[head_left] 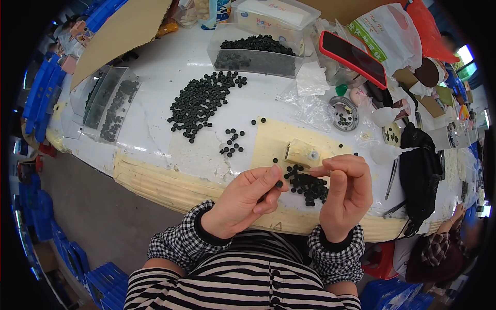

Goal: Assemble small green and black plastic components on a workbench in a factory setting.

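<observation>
My left hand [245,199] pinches a small black round wheel-like piece [279,184] between thumb and fingers. Across from it, my right hand [345,194] is held with curled fingers and the thumb raised close to the index finger. Whatever those fingers may hold is too small to make out. Between and below the hands lies a pile of small black wheel-like pieces [309,189]. Just beyond the fingertips sits a yellowish block [302,153] with a pale round peg on its near side, resting on a yellow sheet [266,137].
A large heap of black pieces [199,103] spreads at the left, with a clear bin [258,63] of more behind it. Another clear bin [111,103] stands farther left. Right of the block are a round tin [343,112], squeeze bottles [385,154], tweezers [391,178] and a black bag [421,175].
</observation>
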Motion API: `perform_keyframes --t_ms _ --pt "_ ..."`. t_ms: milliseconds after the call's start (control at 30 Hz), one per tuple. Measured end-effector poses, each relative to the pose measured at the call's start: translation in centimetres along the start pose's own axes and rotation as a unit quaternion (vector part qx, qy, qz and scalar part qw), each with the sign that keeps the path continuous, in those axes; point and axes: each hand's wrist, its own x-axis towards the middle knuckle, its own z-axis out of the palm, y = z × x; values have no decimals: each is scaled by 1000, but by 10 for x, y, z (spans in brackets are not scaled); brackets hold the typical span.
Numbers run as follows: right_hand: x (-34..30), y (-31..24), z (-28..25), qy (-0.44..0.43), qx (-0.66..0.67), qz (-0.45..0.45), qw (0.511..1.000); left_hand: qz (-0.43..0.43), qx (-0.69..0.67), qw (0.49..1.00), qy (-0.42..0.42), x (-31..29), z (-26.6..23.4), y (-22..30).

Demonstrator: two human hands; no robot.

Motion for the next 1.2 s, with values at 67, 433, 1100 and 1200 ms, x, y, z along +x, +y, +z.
perform_keyframes --t_ms 67,433,1100,1200 --pt "8 5 -12 2 -167 -86 982 20 3 1000 -9 1 -4 -1" --pt "18 14 -9 -53 -401 -158 901 107 88 990 26 3 -6 3" --pt "-2 3 5 -81 -265 -195 941 274 207 937 71 2 8 -4" --pt "-3 4 5 -71 -267 -203 940 251 249 933 60 -1 2 -2"
